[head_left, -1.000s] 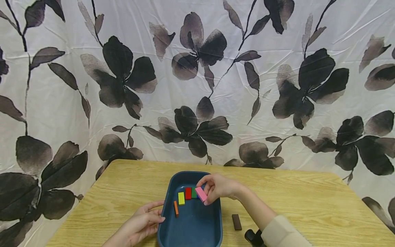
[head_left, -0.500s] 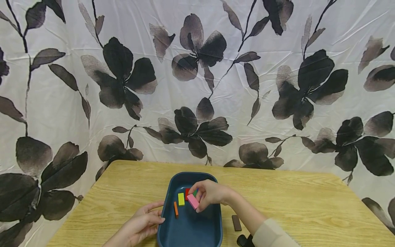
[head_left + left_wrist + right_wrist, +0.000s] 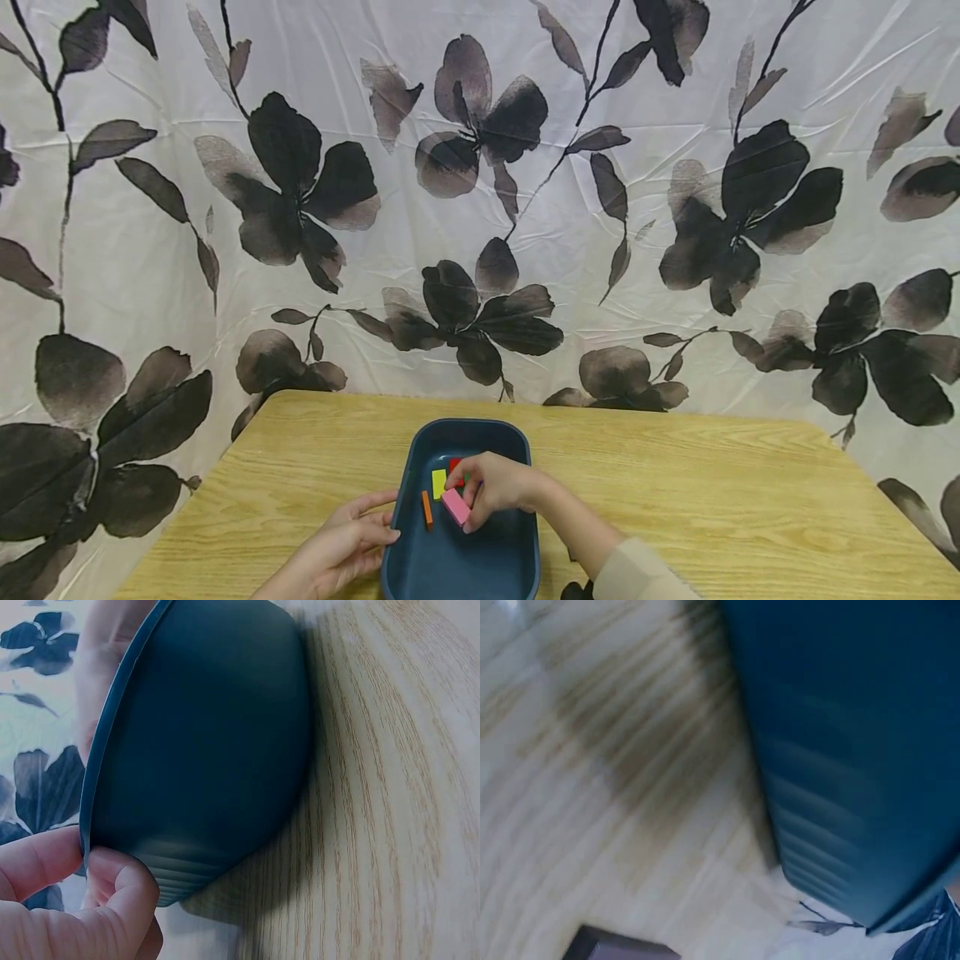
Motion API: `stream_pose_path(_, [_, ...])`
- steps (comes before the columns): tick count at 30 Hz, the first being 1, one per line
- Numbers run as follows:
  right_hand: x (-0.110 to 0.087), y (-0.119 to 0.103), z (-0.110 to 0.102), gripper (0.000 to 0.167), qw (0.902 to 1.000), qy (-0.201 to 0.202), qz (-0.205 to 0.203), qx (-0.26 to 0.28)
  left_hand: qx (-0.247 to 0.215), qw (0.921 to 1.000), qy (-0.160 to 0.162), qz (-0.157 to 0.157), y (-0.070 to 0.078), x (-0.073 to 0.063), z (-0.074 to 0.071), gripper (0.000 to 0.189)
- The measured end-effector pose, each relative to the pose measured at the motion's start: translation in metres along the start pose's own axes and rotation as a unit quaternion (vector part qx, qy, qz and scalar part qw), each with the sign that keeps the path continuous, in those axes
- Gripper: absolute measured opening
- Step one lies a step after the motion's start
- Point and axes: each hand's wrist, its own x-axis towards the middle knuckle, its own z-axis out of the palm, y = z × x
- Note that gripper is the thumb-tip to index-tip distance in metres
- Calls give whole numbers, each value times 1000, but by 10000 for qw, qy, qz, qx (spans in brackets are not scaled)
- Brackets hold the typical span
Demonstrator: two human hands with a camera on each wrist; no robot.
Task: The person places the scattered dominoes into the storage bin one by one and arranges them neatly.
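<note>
A dark blue tray (image 3: 467,575) with raised walls stands on the table. My left hand (image 3: 347,540) pinches its left rim between thumb and fingers, as the left wrist view shows close up. Over the tray's inside, my right hand (image 3: 501,487) holds a pink block (image 3: 455,507), tilted, between thumb and fingertips. Left of that block, a thin orange block (image 3: 427,510) lies in the tray. Behind it are a yellow block (image 3: 438,483) and a red block (image 3: 455,464), the red one partly covered by my right fingers. Only a sliver of green shows behind that hand.
Outside the tray to the right lies a dark brown block (image 3: 622,946), mostly hidden by my right forearm in the head view. A black object (image 3: 574,591) shows by my sleeve at the bottom edge. A floral curtain (image 3: 480,208) hangs behind the wooden table (image 3: 712,500).
My right hand has carried the pink block leftward and toward me inside the tray, close to the orange block. My left hand has stayed at the rim.
</note>
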Motion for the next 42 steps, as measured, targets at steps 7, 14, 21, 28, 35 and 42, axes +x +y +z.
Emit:
stream_pose_path(7, [4,1,6,42,9998,104,127,-129,64,10000,60,7,-1,1,-1,72])
stream_pose_path(14, [1,3,0,41,9993,241,76,-263,115,9998,158,67,-3,2,-2,72])
stream_pose_path(21, [-18,0,-24,42,9993,302,-220,11,98,9998,171,-12,-1,2,0,72])
stream_pose_path(28, [-41,3,-44,41,9979,410,-343,360,84,9999,104,-42,-2,1,-1,72])
stream_pose_path(35, [-59,7,-56,39,9972,465,-324,486,38,9999,73,-91,-2,1,-2,73])
stream_pose_path(42, [-77,12,-66,42,9971,459,-537,298,124,9999,103,-39,-2,2,-2,72])
